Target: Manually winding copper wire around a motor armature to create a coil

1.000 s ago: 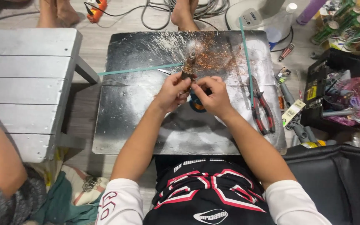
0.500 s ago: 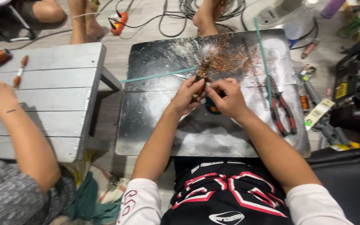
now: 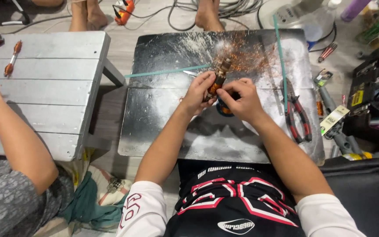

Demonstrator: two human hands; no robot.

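Both hands meet at the centre of the frame over the shiny metal counter; the left hand is wrapped around a small motor armature with copper windings, holding it tilted so its top end points to the upper right; the right hand has its fingers pinched in close at the armature's lower end, and there's a dark round thing under that hand, too hidden to tell what it is. Coppery dust and scraps are scattered over the upper middle of the counter; two thin green strips lie across it, one running down the right side; red-handled pliers sit right of centre, near the right hand. At left is a grey wooden counter with another person's arm resting on it, plus a copper-wound piece at upper left.
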